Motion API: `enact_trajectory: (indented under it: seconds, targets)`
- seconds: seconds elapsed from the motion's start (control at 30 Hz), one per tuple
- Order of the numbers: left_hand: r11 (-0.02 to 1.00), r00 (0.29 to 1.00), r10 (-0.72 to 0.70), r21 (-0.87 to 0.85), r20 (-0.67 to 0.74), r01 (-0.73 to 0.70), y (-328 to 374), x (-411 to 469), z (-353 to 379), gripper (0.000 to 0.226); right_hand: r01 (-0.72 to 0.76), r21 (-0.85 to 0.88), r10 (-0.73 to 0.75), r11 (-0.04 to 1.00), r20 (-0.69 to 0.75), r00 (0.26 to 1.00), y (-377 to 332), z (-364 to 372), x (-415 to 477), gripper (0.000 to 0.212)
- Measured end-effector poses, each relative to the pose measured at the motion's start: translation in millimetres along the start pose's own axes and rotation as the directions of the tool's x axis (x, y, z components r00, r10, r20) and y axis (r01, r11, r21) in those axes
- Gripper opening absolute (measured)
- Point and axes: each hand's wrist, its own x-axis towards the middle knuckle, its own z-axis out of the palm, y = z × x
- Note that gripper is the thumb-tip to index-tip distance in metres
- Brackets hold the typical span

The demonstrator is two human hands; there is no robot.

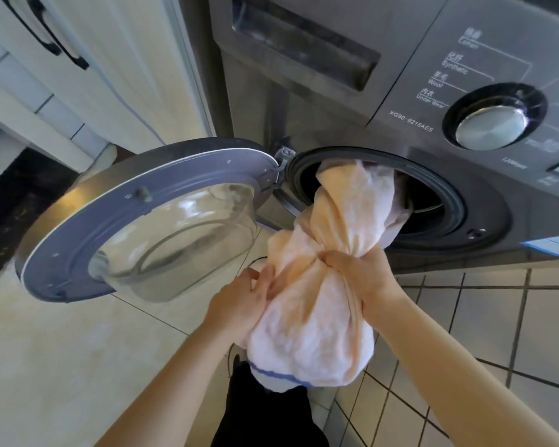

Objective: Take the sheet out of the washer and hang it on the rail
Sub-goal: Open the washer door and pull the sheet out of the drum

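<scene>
Peach sheet (329,311) hangs half out of the washer (497,221) at one o'clock, right hand (359,272) clenched round its twisted neck, left hand (239,301) gripping its side; best drawn toward six o'clock, hand over hand.

At eleven o'clock you had a white cabinet (120,79) with black handles (78,61) on its doors. A dark speckled floor strip (13,201) lay at nine o'clock, cream floor tiles (62,350) at eight, and white tiles with dark grout (497,333) at four.
</scene>
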Motion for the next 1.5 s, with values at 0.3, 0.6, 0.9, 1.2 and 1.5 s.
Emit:
enact_trajectory:
  seconds: [0.3, 0.6, 0.9, 1.2, 1.5]
  targets:
    - [0.588, 0.951, 0.115, -0.791, 0.288, 0.168, 46, 14, 7, 0.058, 0.072, -0.08, -0.061, 0.994, 0.131, 0.989, 9, -22, -20, 0.042]
    - [0.51, 0.777, 0.369, -0.81, 0.51, 0.289, 66, -5, 17, 0.063, 0.263, -0.636, -0.307, 0.725, 0.043, 0.951, 27, -17, -38, 0.062]
    - [0.699, 0.966, 0.111, -0.709, 0.233, 0.091, 62, -4, 18, 0.064, 0.631, -0.767, -0.324, 0.115, 0.571, 0.754, 43, -17, -79, 0.069]
    - [0.871, 0.95, 0.214, -0.485, 0.227, -0.08, 44, -8, -6, 0.048, 0.685, -0.697, -0.348, -0.212, 0.709, 0.614, -1, -43, -3, 0.112]
    - [0.912, 0.883, 0.272, -0.395, 0.382, -0.11, 22, -41, -59, 0.063, 0.891, -0.368, -0.039, -0.265, 0.928, 0.371, -2, -3, 81, 0.089]
